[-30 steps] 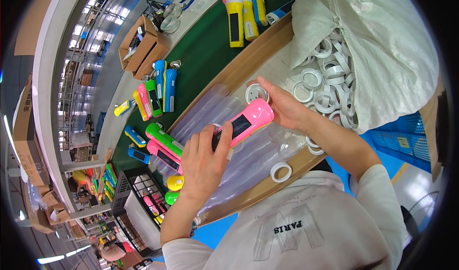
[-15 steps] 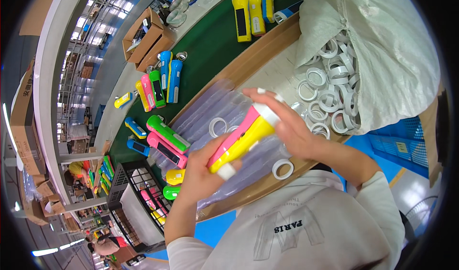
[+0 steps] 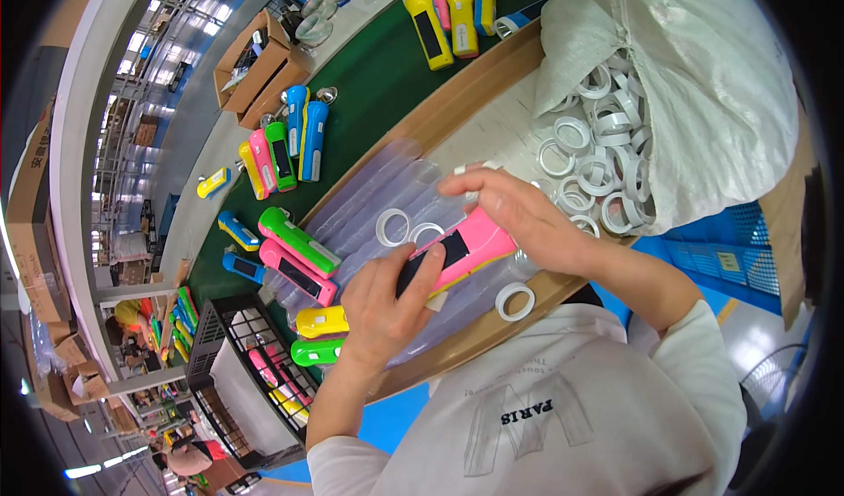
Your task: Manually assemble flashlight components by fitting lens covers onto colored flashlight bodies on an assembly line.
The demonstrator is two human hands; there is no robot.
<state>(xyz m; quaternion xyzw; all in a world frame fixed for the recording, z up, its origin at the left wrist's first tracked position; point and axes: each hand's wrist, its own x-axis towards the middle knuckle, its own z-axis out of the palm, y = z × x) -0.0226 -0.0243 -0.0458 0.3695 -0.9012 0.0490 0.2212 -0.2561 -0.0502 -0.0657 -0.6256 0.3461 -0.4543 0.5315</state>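
A pink and yellow flashlight [image 3: 477, 239] with a dark panel is held tilted over the tray. My left hand [image 3: 384, 307] is closed round its narrower body, with thumb and fingers beside the panel. At the wider head end, my right hand [image 3: 532, 219] wraps over the flashlight and hides its tip. White covers show on some right fingertips. Beneath are clear plastic tubes [image 3: 352, 206], with a white ring [image 3: 393, 228] lying on them. Another white ring [image 3: 515, 303] rests by the tray's near edge, below my right hand.
A white woven sack [image 3: 694, 101] spills white rings [image 3: 598, 173] at the right of the cardboard tray [image 3: 466, 87]. Several flashlights, including a green one [image 3: 299, 241], lie along the green belt [image 3: 369, 83]. A black basket [image 3: 207, 355] stands at left; an open carton [image 3: 259, 70] stands beyond the belt.
The flashlight has rolled in my hands, so its dark panel now faces up. My right hand has come down further over the head, hiding the white end that showed before.
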